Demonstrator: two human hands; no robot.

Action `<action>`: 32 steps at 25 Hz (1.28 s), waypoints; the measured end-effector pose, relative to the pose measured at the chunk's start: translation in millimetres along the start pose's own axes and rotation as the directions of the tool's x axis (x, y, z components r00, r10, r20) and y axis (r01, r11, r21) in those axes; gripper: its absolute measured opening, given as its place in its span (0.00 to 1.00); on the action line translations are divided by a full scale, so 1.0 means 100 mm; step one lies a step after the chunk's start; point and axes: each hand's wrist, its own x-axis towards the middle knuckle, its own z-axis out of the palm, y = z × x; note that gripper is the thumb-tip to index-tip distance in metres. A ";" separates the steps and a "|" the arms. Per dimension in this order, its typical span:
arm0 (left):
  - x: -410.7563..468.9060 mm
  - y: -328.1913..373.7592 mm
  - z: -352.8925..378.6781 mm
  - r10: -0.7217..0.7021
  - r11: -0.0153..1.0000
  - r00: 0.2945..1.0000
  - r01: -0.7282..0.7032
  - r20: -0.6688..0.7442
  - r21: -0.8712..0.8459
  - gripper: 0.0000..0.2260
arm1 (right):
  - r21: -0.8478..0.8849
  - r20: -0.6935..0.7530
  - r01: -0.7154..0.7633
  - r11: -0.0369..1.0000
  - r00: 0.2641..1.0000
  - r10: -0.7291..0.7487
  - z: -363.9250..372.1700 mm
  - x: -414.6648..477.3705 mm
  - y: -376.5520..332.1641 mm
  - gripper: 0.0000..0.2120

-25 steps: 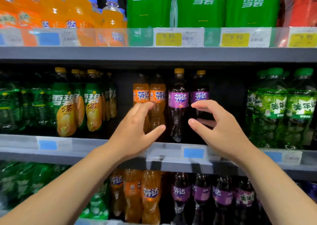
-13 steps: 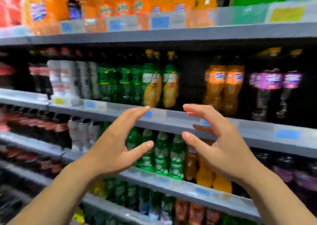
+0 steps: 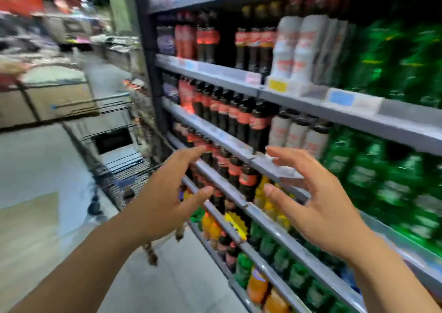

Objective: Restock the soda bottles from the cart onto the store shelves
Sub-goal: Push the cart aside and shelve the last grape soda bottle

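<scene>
Soda bottles (image 3: 239, 116), dark with red labels, pack the shelves (image 3: 358, 119) on the right, with white bottles (image 3: 296, 47) beside them, green bottles (image 3: 387, 57) further right and orange bottles (image 3: 257, 286) low down. In front of those rows the left hand (image 3: 165, 193) and right hand (image 3: 311, 200) hover apart, fingers spread, both holding nothing and touching nothing. Off to the left, the wire cart (image 3: 124, 167) stands on the pale floor (image 3: 35, 164) near the shelf end, and blur hides what it carries. Beyond it there's a cardboard box (image 3: 59, 102) and a hazy aisle of goods.
</scene>
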 end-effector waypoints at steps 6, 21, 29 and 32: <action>-0.16 -1.14 -0.42 -0.254 0.959 0.956 0.269 -0.149 0.092 0.28 | 0.207 0.163 0.067 0.976 0.981 -0.101 1.25 1.00 0.38 0.25; 0.87 -4.15 -0.59 -0.406 0.874 0.891 0.443 -0.203 0.198 0.22 | 0.406 0.306 0.127 0.905 0.914 -0.266 3.87 3.39 1.69 0.23; 1.41 -5.77 -0.77 -0.318 0.930 0.931 0.343 -0.182 0.131 0.21 | 0.312 0.266 0.081 0.947 0.949 -0.169 4.95 4.12 1.97 0.24; 1.59 -6.69 -0.83 -0.229 0.969 0.972 0.233 -0.048 0.081 0.20 | 0.245 0.241 -0.017 0.969 0.969 -0.045 5.52 4.33 2.00 0.24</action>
